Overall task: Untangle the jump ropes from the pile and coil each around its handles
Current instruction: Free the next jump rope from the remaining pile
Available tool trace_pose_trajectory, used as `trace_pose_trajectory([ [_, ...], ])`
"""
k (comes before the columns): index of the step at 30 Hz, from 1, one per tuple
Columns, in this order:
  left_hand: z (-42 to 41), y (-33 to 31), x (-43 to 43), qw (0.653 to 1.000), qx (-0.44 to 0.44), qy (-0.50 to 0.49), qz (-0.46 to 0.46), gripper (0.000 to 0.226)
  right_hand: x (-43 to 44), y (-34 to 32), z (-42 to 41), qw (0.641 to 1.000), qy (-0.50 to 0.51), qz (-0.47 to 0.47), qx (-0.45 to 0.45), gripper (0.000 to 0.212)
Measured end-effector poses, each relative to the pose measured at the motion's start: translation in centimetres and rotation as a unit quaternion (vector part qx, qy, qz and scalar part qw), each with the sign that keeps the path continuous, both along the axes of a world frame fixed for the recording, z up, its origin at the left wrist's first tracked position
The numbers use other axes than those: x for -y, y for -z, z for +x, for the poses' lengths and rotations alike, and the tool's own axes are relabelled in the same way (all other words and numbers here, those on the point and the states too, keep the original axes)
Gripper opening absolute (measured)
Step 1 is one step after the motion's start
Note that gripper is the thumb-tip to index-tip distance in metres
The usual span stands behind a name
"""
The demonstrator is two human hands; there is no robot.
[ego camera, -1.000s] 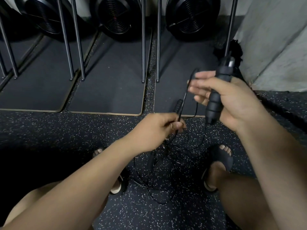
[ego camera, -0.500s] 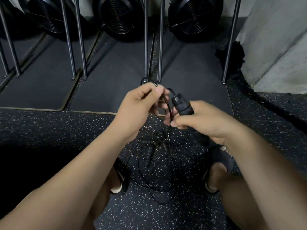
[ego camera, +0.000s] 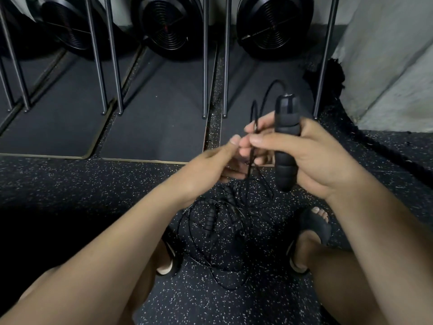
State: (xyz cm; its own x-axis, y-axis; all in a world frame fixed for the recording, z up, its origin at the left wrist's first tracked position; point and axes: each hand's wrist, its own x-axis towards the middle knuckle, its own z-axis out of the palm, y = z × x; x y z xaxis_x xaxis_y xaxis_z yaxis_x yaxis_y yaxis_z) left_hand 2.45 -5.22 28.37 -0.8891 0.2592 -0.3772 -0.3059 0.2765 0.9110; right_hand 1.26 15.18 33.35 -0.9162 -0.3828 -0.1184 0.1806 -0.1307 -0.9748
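Jump ropes: a tangled pile [ego camera: 222,231] of thin black cords and ribbed handles lies on the floor between the person's feet.
Lifted part: one black handle [ego camera: 287,141] is held above the pile, and its cord [ego camera: 251,151] arcs from the top end and drops down into the tangle.
Around: a black sandal [ego camera: 315,227] is just right of the pile and a second sandal [ego camera: 167,263] is at its left edge. A thick dark rope [ego camera: 386,158] runs along the floor at right.
In the way: the left forearm covers the pile's upper left. The loops cross one another around the loose handles.
Left hand [ego camera: 210,165]: raised in front of the right hand and motion-blurred, with its thumb and curled fingers pinching the cord.
Right hand [ego camera: 323,160]: wrapped round the handle, which stands nearly upright. Its thumb lies across the front and its fingertips reach out to the cord.
Surface: dark speckled rubber floor [ego camera: 70,184], with black mats [ego camera: 159,118] beyond.
Room: metal uprights [ego camera: 205,66] stand on the mats, round black wheels [ego camera: 168,22] sit behind them, and a pale wall [ego camera: 386,55] is at right.
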Motion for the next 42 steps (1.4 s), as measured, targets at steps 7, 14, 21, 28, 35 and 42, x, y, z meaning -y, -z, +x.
trace_pose_trajectory([
  [7,2.1,1.1,-2.4,0.984,0.021,0.174,-0.005,0.046,-1.8,-0.7,-1.3,0.983,0.153,-0.092,0.037,0.015],
  [14,2.9,2.4,-4.0,0.986,-0.063,0.152,0.037,0.015,-2.6,0.0,-2.1,0.978,0.182,-0.073,0.067,0.022],
  [21,1.5,0.6,-2.4,0.986,-0.119,0.057,0.098,0.018,-1.8,1.7,-1.5,0.988,0.073,0.077,0.111,0.032],
  [28,0.5,-0.9,-0.1,0.979,-0.144,-0.04,0.137,0.018,0.0,2.5,-0.9,0.987,0.007,0.118,0.105,0.029],
  [35,-0.8,-1.0,1.5,0.965,-0.148,-0.147,0.159,0.017,1.7,2.6,0.2,0.984,-0.088,0.094,0.121,0.025],
  [42,-1.3,-0.7,2.1,0.952,-0.142,-0.228,0.146,0.019,2.5,3.2,0.4,0.986,-0.04,0.139,0.083,0.03],
])
